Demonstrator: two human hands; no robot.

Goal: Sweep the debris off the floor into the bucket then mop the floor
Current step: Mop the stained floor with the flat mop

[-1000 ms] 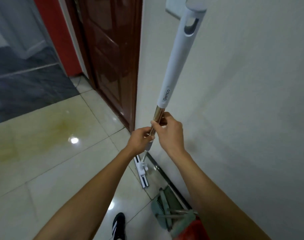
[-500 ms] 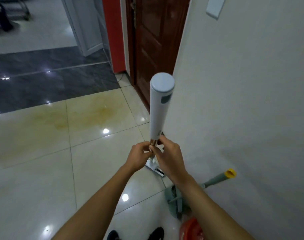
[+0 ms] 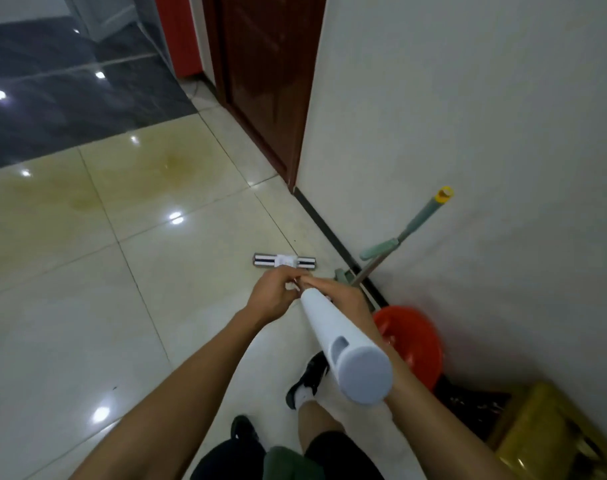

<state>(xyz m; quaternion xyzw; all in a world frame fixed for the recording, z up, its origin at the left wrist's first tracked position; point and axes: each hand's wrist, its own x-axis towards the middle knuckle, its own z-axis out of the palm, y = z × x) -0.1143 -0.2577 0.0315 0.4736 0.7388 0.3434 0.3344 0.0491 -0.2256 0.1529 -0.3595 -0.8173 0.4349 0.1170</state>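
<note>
Both hands grip the white mop handle [image 3: 340, 337], which leans back toward me with its capped end close to the camera. My left hand [image 3: 272, 294] holds the shaft on the left side and my right hand [image 3: 343, 294] wraps it from the right, just below the white sleeve. The flat mop head [image 3: 284, 261] lies on the glossy cream tile floor [image 3: 87, 306] just ahead of my hands. A red bucket [image 3: 412, 337] stands by the wall on my right.
A green broom with a yellow-tipped handle [image 3: 416, 223] leans on the white wall [image 3: 468, 133] above a green dustpan [image 3: 341, 274]. A dark wooden door [image 3: 267, 81] is ahead; dark tiles [image 3: 70, 98] lie at far left. A yellow stool [image 3: 551, 427] sits at lower right. My shoes [image 3: 307, 379] are below.
The mop has swung away from the wall: its head now lies crosswise on the open tile, and the handle has tipped back toward me. Both hands kept their grip.
</note>
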